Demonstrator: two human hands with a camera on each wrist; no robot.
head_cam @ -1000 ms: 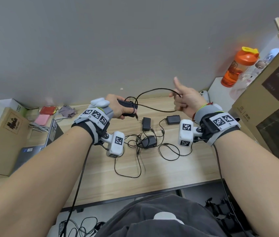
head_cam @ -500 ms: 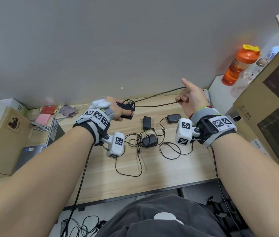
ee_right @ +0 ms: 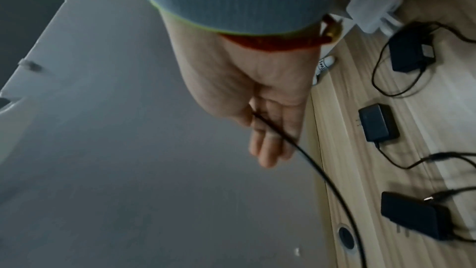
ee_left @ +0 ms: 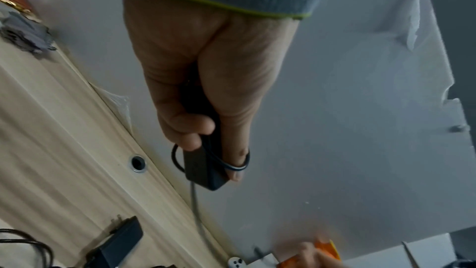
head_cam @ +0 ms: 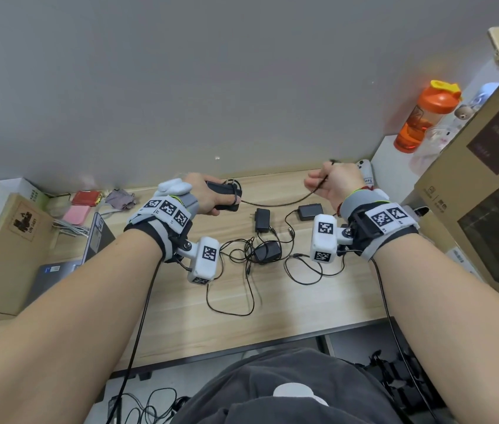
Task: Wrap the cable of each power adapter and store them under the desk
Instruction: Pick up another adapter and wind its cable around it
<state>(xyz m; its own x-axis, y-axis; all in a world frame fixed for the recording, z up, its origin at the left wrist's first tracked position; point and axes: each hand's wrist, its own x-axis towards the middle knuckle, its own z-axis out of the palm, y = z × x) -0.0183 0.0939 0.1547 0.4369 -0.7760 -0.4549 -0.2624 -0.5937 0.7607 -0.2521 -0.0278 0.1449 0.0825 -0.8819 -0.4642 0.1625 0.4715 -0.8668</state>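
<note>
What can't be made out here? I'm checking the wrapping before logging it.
- Turns already wound on the held adapter: head view, the left hand covers them.
- Cable plug end: right wrist view, the right hand hides it.
- Storage spot under the desk: the desktop and the person's lap block it.

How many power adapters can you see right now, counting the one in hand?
4. One in the left hand, the held adapter; three on the desk: the centre adapter, the right adapter and the near adapter. None visibly hidden.
</note>
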